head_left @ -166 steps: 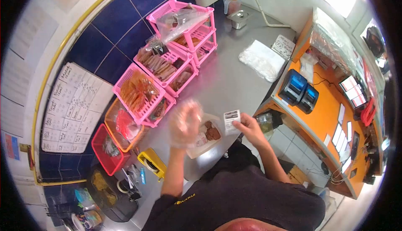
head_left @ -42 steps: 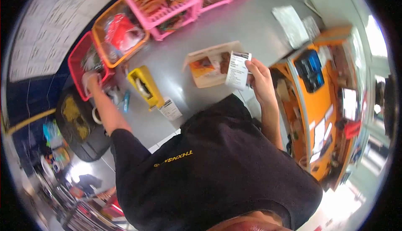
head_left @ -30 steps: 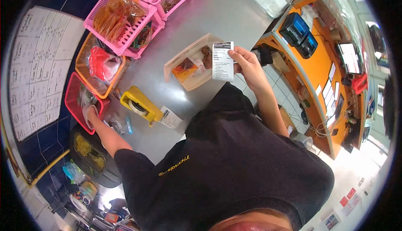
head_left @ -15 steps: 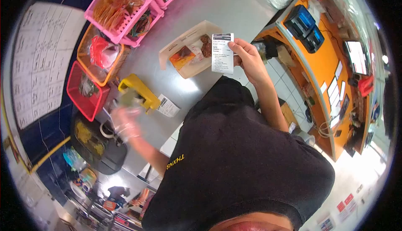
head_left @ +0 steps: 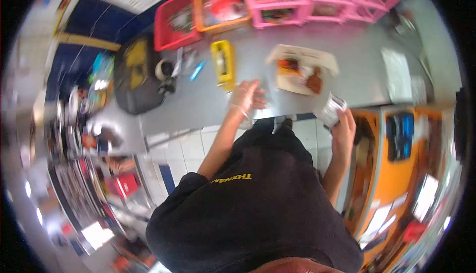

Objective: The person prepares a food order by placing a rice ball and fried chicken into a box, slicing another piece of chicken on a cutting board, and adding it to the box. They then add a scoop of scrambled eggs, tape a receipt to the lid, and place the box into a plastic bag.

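Observation:
My left hand [head_left: 247, 97], in a clear plastic glove, is over the counter's front edge, beside the near end of a yellow tool [head_left: 224, 65]. Its fingers are bent and blurred; whether they hold anything is unclear. My right hand [head_left: 343, 127] pinches a white printed slip [head_left: 331, 109], smeared by motion, at the right of my body. Behind the slip on the metal counter is an open cream box [head_left: 322, 57], holding an orange-and-dark packet [head_left: 287, 67], something white and red, and brown food [head_left: 314, 81].
Red [head_left: 178, 40], orange [head_left: 223, 26] and pink baskets [head_left: 280, 20] line the counter's back. A dark bag [head_left: 134, 75], tape roll [head_left: 163, 70] and light-blue item [head_left: 197, 71] are left. White plastic [head_left: 396, 75] lies right; an orange desk [head_left: 389, 184] stands at lower right.
The view has turned and shifted. My left hand has moved from beside the red basket toward the counter's front edge. My right hand has lowered the slip away from the box.

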Demonstrator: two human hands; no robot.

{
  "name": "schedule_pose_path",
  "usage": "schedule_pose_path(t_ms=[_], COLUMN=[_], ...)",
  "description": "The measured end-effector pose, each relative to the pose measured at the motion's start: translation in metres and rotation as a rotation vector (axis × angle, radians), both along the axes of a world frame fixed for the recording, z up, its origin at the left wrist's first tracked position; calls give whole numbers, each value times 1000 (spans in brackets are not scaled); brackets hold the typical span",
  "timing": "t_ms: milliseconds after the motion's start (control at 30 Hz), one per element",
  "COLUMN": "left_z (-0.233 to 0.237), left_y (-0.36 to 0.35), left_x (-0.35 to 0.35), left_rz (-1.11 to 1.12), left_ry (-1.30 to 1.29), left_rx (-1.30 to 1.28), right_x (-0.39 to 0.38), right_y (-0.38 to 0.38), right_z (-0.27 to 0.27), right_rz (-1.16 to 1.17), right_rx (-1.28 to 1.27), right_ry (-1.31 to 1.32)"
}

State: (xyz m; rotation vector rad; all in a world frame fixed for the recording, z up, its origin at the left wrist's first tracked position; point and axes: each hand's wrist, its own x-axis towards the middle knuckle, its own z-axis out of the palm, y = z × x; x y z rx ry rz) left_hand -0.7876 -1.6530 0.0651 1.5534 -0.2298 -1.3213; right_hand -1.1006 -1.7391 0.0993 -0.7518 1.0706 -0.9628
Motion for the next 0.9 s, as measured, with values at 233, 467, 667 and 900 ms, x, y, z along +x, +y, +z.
schedule_pose_path(t_ms=[233, 467, 667, 900], left_z=[-87, -123, -126, -86], left_y=[162, 284, 315, 326], left_x=[121, 302, 381, 381], left_rz=[893, 1300, 1167, 750], left_ry=[86, 234, 594, 420], left_rx=[-16, -340, -224, -334], right_x=[60, 216, 394, 518], right_y=[23, 83, 197, 275], right_z=[13, -10, -41, -95], right_rz=[414, 575, 904, 1381], right_rx=[-153, 27, -141, -564], right_ry=[76, 121, 407, 467])
